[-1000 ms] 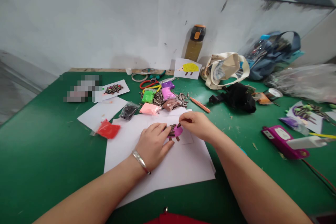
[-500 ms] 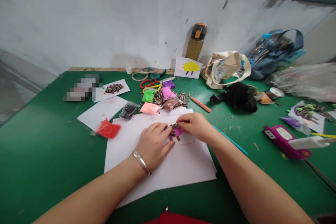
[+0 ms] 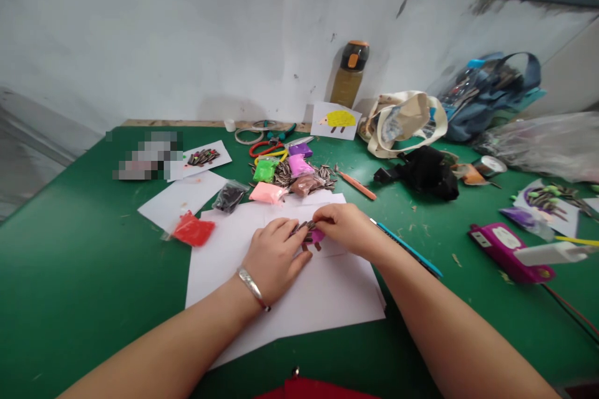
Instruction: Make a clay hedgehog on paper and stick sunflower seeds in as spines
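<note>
My left hand (image 3: 276, 255) lies flat with its fingers apart on a small white card, its fingertips at a purple clay hedgehog shape (image 3: 316, 237) with brown legs. Striped sunflower seeds (image 3: 306, 229) stick in the clay's upper part. My right hand (image 3: 349, 227) is closed in a pinch at the shape's upper right edge; whatever sits between thumb and forefinger is too small and hidden to make out. Beneath the card are larger sheets of white paper (image 3: 327, 299). Behind the hands lies a pile of loose sunflower seeds (image 3: 283, 173) with clay packets on it.
Clay packets in red (image 3: 193, 229), black (image 3: 230, 196) and pale pink (image 3: 267, 193) lie left and behind. Scissors (image 3: 266, 148), a yellow hedgehog card (image 3: 336, 120) and a bottle (image 3: 349, 75) stand farther back. Rightward are a blue pen (image 3: 412, 252), a black pouch (image 3: 428, 174) and a glue gun (image 3: 510, 252).
My right hand has shifted slightly left, with its fingers still pinched at the clay shape. More of the blue pen shows beside my forearm. My left hand stays in place.
</note>
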Available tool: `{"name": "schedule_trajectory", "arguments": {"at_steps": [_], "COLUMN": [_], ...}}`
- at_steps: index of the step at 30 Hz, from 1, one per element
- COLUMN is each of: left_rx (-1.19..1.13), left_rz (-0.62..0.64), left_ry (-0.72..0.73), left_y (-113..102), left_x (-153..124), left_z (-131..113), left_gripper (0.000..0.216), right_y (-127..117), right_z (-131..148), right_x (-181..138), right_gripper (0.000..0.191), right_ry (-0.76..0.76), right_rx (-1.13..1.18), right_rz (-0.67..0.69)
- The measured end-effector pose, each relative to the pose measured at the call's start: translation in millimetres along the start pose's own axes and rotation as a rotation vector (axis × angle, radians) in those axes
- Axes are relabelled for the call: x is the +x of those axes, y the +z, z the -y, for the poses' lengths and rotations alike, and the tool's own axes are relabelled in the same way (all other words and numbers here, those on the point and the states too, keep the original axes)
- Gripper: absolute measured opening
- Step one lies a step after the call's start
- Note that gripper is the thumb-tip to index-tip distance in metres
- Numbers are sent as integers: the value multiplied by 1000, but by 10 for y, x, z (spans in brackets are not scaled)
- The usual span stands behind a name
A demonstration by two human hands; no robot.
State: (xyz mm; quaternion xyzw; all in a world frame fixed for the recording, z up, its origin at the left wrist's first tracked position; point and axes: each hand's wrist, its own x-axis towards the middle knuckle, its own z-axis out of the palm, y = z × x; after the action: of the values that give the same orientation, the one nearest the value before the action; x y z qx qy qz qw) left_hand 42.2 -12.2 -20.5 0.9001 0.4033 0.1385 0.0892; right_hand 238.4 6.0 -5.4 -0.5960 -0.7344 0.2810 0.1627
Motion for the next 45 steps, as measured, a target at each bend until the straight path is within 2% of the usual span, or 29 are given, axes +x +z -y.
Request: {"name": "schedule_trajectory", "arguments": {"at_steps": [6, 12, 21, 27, 45], "left_rx": [15, 15, 30, 54, 44], "left_rz": [-1, -8, 20, 20, 35], "left_ry": [-5, -9, -24, -19, -32], "left_y": [12, 10, -15, -22, -15], "left_x": [3, 14, 31, 28, 32], "left_z": [-11, -20, -50, -59, -58], "left_gripper": [38, 36, 35, 31, 33], "right_y": [1, 38, 27, -28, 33], "right_z": [52, 38, 83, -3, -70], "right_x": [1, 1, -44, -19, 29], "right_gripper": [24, 24, 18, 20, 21], "right_ry": [-68, -129, -100, -60, -116], "right_rx": [-132, -159, -190, -221, -251], "right_rz": [9, 12, -21, -26, -2]}}
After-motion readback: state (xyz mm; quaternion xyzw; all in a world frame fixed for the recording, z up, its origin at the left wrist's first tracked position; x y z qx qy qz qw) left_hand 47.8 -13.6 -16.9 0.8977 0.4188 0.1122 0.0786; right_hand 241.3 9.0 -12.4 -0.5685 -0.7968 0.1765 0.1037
